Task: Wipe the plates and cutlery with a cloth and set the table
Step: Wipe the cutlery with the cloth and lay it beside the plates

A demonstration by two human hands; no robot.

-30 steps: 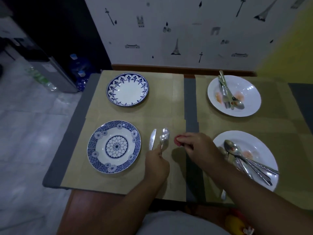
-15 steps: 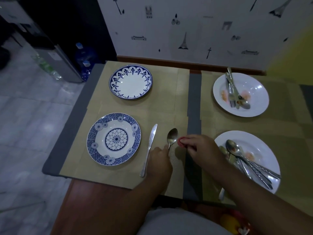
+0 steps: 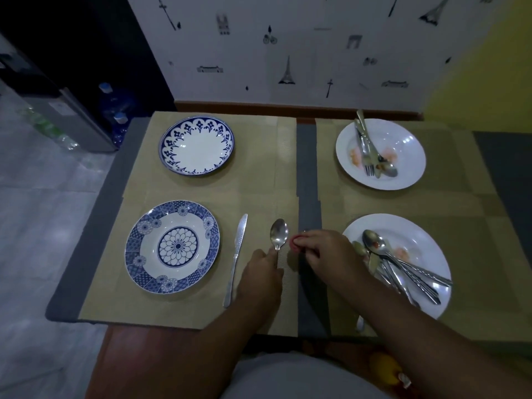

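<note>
Spoon handle pinched in left hand fingers, right hand fingers curled round red cloth

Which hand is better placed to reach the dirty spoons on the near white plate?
Probably right: the right hand, pinching the cloth, sits beside that plate; the left hand holds a spoon farther left.

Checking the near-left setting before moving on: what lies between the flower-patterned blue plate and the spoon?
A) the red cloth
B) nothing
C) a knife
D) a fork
C: the knife lies on the mat between the blue plate and the spoon, whose handle the left hand holds.
</note>
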